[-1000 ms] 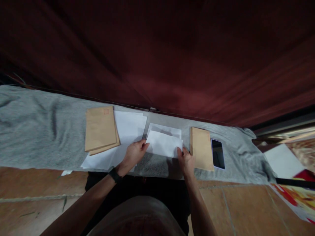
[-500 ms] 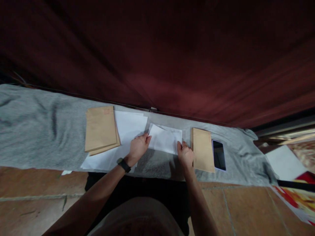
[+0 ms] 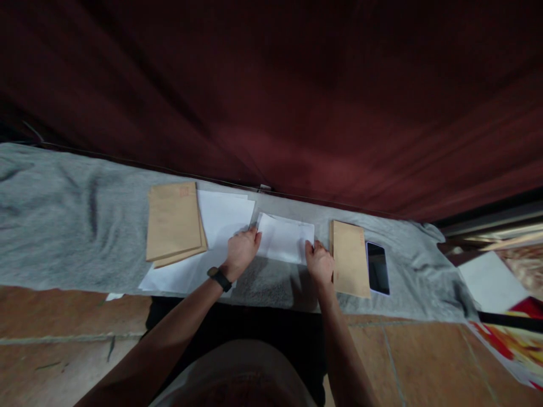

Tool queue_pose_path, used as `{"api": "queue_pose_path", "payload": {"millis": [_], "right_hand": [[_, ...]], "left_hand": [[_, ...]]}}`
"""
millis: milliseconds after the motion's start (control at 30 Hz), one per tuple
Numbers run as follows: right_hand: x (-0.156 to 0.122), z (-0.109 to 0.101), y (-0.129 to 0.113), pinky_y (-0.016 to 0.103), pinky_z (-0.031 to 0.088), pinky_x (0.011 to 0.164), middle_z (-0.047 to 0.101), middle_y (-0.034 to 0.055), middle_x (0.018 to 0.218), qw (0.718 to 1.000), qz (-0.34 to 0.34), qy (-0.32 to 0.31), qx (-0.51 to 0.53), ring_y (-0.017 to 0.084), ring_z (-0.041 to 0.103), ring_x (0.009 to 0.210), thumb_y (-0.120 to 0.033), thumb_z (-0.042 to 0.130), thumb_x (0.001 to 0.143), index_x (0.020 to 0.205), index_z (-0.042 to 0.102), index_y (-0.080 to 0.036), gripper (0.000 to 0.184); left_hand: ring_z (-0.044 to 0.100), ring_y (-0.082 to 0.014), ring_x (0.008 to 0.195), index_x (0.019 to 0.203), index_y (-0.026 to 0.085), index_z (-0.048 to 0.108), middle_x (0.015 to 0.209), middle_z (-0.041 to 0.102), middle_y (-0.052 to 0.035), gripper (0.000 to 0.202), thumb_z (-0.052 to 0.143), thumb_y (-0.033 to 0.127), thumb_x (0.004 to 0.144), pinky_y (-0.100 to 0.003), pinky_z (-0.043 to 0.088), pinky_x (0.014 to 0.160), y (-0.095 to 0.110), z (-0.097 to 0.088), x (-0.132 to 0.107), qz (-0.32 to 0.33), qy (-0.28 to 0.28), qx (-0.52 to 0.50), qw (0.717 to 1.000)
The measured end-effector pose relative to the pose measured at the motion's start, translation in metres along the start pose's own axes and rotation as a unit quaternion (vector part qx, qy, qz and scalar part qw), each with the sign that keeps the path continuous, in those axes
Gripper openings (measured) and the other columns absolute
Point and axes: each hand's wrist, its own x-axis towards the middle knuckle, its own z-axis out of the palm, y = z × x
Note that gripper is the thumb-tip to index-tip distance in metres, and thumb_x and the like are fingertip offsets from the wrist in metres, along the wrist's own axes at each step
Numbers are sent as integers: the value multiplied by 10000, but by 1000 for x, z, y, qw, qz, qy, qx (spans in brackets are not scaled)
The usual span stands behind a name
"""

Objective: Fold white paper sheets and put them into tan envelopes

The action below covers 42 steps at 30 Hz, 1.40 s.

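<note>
A folded sheet of white paper (image 3: 283, 240) lies on the grey cloth between my hands. My left hand (image 3: 242, 251) pinches its left edge, thumb on top and the other fingers curled. At its right edge, my right hand (image 3: 319, 264) grips the paper the same way, the thumb resting on its face. Under my left wrist are larger flat white sheets (image 3: 224, 217), partly covered by a stack of brown envelopes (image 3: 173, 220). Close to the right of my right hand sits another pile of brown envelopes (image 3: 351, 260).
A phone (image 3: 377, 268) with a dark screen lies right of the envelope pile. The grey cloth (image 3: 63, 215) covers a long narrow surface, with a dark red curtain-like backdrop (image 3: 297, 113) behind it. A printed bag (image 3: 513, 339) is at the far right, above the tiled floor (image 3: 424, 362).
The paper's upper layer now lies squarer, its slanted top edge lined up with the layer beneath. My left hand has shifted slightly right; the right hand has barely moved.
</note>
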Motion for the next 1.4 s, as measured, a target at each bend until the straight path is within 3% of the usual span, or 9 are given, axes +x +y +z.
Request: {"api": "queue_pose_path", "payload": {"millis": [533,867,1033,1400], "right_hand": [[8,9,-4,321,512,737,742,155,867,999,11,30,-14,233,731,787,-468,381,1060,1141,674,-133,452],[11,20,-3,325,500,792,728,163,932,996,3,90,-16,236,712,839,-483,359,1055,1092,637,-120,459],[11,21,-3,333,477,843,711,178,1031,992,-7,123,3,256,689,953,-468,346,1055,1220,572,-102,461],[12,21,-3,369,446,874,670,180,1098,994,-14,109,4,271,661,986,-450,358,1055,1273,562,-111,452]], "left_hand": [[728,-322,895,1244,95,615,958,744,-198,426,309,311,1041,-393,521,762,9,3,5,14,3,4,1000],[723,-322,930,1298,73,580,944,736,-221,430,309,293,1047,-403,517,788,9,12,9,25,18,7,1000],[727,-319,912,1313,49,569,922,734,-228,447,291,280,1050,-396,521,771,10,13,11,20,17,16,1000],[720,-311,903,1395,29,479,887,721,-211,444,289,196,1030,-385,513,760,6,26,8,44,34,28,998]]}}
